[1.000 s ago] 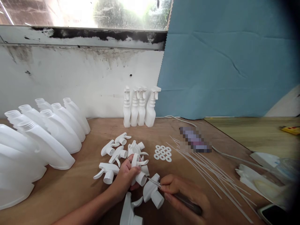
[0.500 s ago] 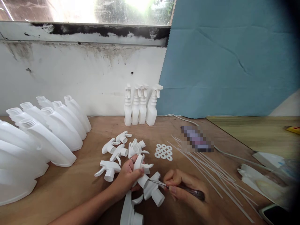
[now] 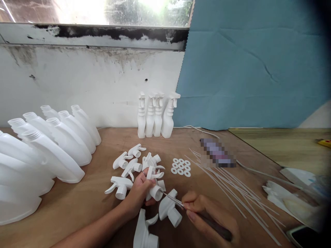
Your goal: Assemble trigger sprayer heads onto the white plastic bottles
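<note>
My left hand (image 3: 141, 189) is closed around a white trigger spray head (image 3: 156, 192), its round collar opening turned toward me and to the right. In my right hand (image 3: 207, 210) is a dark-handled tool (image 3: 176, 200) with a thin, pointed metal shaft. The shaft's tip is by the right edge of the collar; whether it touches cannot be made out. Below the shaft lies another trigger spray head (image 3: 170, 208), and one more spray head (image 3: 144, 232) rests nearer to me. Several loose spray heads (image 3: 120, 186) lie left of and beyond my left hand.
White bottles without tops (image 3: 67, 151) crowd the table's left side. Several bottles with spray heads (image 3: 167, 120) stand against the wall. Flat white washers (image 3: 180, 167) lie in rows, with thin white tubes (image 3: 232, 189) and a blurred-out object (image 3: 217, 152) farther right. A cable (image 3: 258, 171) crosses the right side.
The spray head in my left hand has turned, so its collar opening shows more. My right hand has moved slightly right and down with the tool, its tip now at the collar's outer edge.
</note>
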{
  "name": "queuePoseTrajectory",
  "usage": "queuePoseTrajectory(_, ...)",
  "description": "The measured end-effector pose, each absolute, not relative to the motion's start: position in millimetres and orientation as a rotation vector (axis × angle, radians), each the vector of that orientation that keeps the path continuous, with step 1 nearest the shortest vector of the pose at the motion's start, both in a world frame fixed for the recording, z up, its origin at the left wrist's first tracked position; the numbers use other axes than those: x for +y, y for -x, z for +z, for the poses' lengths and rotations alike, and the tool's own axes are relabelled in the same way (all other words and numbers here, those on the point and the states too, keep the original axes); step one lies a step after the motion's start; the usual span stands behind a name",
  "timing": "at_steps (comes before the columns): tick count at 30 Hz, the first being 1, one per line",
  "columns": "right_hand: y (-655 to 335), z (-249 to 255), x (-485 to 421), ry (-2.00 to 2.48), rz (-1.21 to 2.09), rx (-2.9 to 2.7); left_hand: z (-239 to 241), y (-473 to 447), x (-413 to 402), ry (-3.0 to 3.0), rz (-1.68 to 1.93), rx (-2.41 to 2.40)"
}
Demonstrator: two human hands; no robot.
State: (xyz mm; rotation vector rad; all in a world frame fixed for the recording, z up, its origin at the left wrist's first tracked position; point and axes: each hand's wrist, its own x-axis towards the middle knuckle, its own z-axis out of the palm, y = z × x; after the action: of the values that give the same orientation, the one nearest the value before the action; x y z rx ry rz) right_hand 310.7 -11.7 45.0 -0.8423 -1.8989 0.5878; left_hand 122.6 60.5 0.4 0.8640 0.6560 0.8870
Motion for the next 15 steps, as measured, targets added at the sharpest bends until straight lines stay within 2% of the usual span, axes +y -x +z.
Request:
queuePoseTrajectory(5, -304, 36, -5, 0.653, 0.083, -2.195, -2, -123, 61, -0.857, 0.922, 0.696)
queuePoseTrajectory(9, -301, 24, -3, 0.589, -0.086, -2.245, -4, -123, 62, -0.888, 0.926, 0.685)
queuePoseTrajectory(12, -300, 21, -5, 0.653, -0.014, -2.198, -8, -123, 62, -0.907, 0.939, 0.686)
queuePoseTrajectory(15, -299, 23, -7, 0.797, 0.231, -2.083, -9, -123, 62, -0.909, 0.95, 0.689)
